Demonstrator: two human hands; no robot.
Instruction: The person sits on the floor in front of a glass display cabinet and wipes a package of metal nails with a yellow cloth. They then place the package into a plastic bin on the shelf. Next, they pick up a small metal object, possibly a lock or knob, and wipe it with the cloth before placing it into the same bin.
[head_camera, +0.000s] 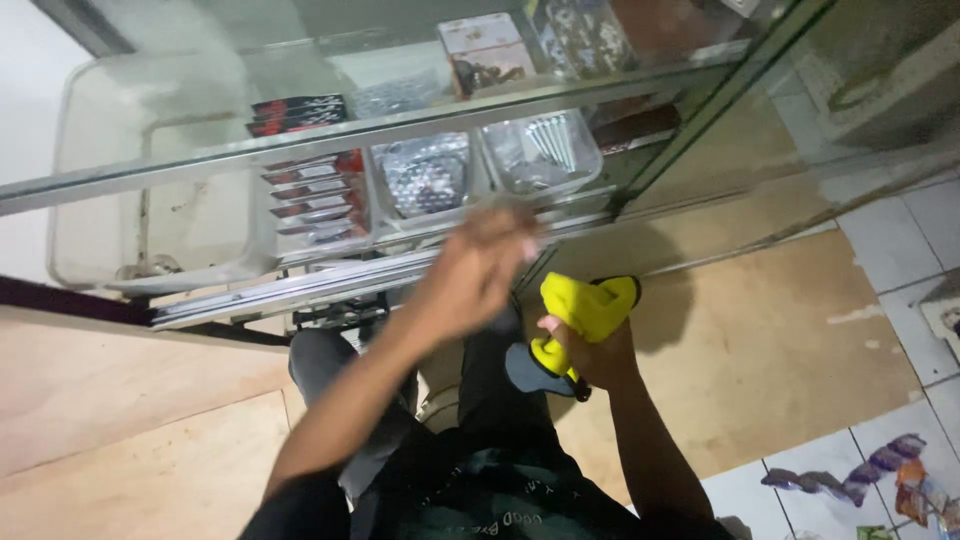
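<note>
While the view is blurred by motion, I record the right hand (590, 350) with fingers closed around a bunched yellow cloth (588, 308), which rises out of the fist toward the glass display case (300, 150). The cloth's long axis runs roughly up from the fist, tilted right. The left hand (480, 270) hovers just left of and above the cloth, near the case's lower rail (330, 280); whether its fingers are spread or curled I cannot tell. The right hand is nearer, already gripping.
</note>
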